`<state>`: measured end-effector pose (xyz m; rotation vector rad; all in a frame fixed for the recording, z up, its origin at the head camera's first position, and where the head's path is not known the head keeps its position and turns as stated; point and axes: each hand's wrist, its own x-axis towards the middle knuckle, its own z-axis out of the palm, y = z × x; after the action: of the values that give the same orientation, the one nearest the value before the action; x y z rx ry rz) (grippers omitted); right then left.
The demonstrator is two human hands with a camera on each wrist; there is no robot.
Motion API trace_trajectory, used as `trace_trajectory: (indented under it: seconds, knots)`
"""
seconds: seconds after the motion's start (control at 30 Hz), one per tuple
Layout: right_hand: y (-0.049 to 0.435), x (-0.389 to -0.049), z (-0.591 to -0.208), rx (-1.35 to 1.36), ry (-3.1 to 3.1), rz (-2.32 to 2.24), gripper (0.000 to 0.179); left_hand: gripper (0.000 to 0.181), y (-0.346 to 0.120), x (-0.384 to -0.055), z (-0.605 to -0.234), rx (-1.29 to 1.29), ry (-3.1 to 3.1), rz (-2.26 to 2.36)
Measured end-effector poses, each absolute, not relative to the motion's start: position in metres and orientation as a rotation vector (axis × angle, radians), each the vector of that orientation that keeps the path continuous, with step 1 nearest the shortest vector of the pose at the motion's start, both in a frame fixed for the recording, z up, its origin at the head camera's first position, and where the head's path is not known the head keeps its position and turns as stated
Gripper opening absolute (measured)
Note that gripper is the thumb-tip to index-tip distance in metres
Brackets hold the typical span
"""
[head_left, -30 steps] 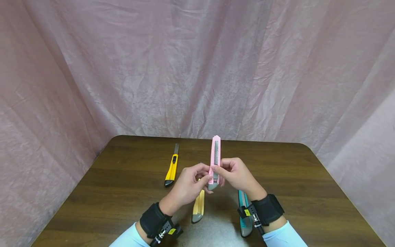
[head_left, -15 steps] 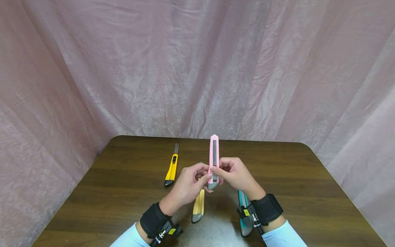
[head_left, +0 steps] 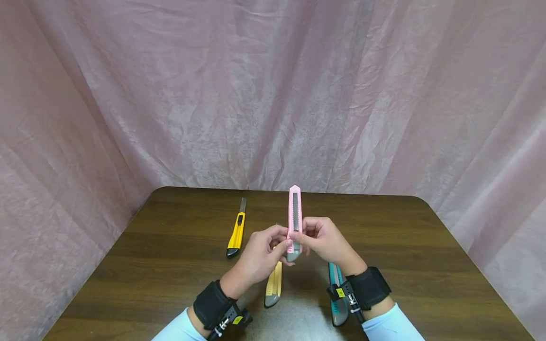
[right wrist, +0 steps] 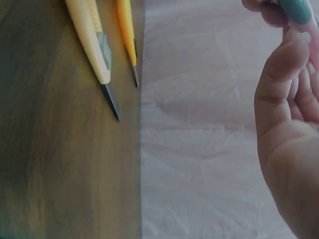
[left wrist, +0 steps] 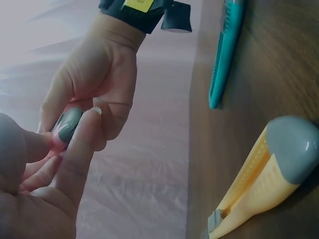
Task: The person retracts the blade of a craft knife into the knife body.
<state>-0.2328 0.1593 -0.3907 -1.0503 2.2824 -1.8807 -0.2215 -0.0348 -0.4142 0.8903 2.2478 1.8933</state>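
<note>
Lengthwise, the pink cutter (head_left: 295,210) points away, grey end (head_left: 293,256) nearest.

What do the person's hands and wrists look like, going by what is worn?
The left hand and right hand are ungloved. Each light blue sleeve stops short of a broad black wristband. Each wristband carries a small black device with a yellow label, plus a silvery fitting.

Creased pink curtain (head_left: 273,94) behind 1 brown wood-grain table (head_left: 409,260); soft glare (head_left: 303,315).
</note>
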Motion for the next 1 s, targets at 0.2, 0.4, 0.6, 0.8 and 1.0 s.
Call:
trace_trajectory:
  seconds: [0.2, 0.4, 0.6, 0.8, 1.0]
  knots:
    - [0.163, -0.242, -0.405, -0.735, 2.475, -1.823, 0.016, 0.042, -0.033, -0.221, -0.414, 0.793, 2.324, 1.764]
    - [0.174, -0.236, -0.406, -0.442, 2.672, -1.453, 0.024, 0.064, -0.014, -0.214, -0.420, 0.781, 2.520, 1.421]
    - [0.177, -0.221, -0.405, -0.343, 2.633, -0.957, 0.038, 0.040, 0.001, -0.193, -0.432, 0.903, 2.674, 1.009]
    - [0.167, -0.209, -0.417, -0.260, 2.595, -0.686, 0.040, 0.035, 0.012, -0.175, -0.446, 0.911, 2.704, 0.769]
    - [0.158, -0.204, -0.420, -0.192, 2.617, -0.468, 0.039, 0.036, 0.016, -0.167, -0.453, 0.917, 2.704, 0.692]
